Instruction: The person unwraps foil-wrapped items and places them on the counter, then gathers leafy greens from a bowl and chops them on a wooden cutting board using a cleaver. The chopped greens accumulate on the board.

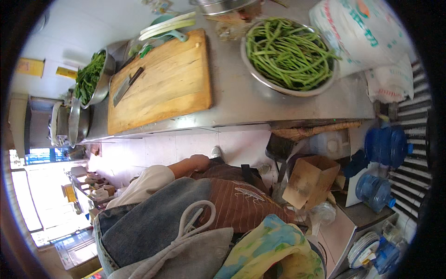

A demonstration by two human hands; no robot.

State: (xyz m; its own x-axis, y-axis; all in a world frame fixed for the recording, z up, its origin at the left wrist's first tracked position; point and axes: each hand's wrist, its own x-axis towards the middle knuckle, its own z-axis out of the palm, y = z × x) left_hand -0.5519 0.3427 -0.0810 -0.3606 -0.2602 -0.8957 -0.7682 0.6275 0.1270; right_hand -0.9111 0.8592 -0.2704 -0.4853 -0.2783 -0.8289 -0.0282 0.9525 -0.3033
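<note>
My left hand [200, 163] is low before my body, against the brown striped apron [228, 195]; its fingers are bunched, but whether they grip the cloth cannot be told. My right hand cannot be made out. Beyond, on the steel counter [237, 108], lies a wooden cutting board [170, 80] with a cleaver [125, 89] on its left part. To the right of the board, a metal bowl [246, 64] holds long green beans [289, 52]. At the left, another metal bowl [106, 75] holds leafy greens [91, 76]. Pale green stalks [167, 26] lie behind the board.
White printed sacks [362, 38] stand on the counter's right end. Below them are a cardboard box [312, 181], blue water jugs [386, 146] and a stack of plates [362, 247]. A metal pan [79, 122] is at the far left. The counter's front edge runs between me and the board.
</note>
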